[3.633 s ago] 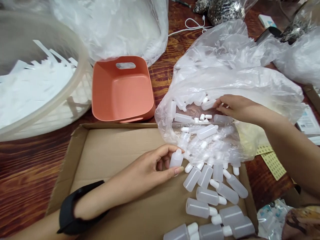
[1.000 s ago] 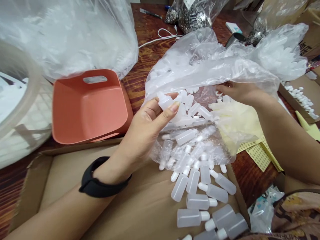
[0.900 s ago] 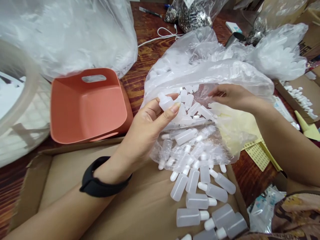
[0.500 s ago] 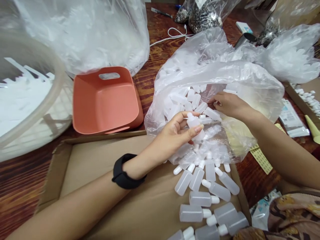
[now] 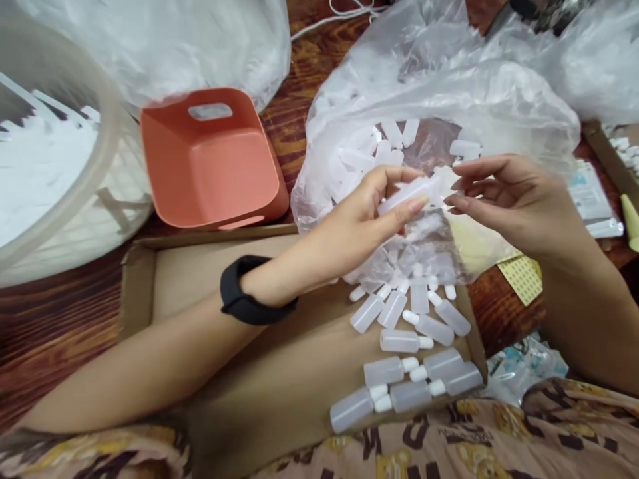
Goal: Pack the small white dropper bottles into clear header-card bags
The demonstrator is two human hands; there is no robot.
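Note:
My left hand grips a translucent squeeze bottle between thumb and fingers, its narrow end tilted toward the right. Close to that end is my right hand, thumb and fingertips parted, with nothing I can make out between them. Beneath and behind both hands lies a clear plastic bag with several loose bottles inside. Several white-capped bottles lie on their sides in a shallow cardboard tray, along its right part.
An orange bin stands left of the bag. Beyond it are a large translucent basket of white strips and a stuffed plastic bag. At right lie a yellow dotted sheet and a box edge.
My right hand has come out of the bag to the bottle's tip. My left hand has turned the bottle toward the right. The view has tilted down.

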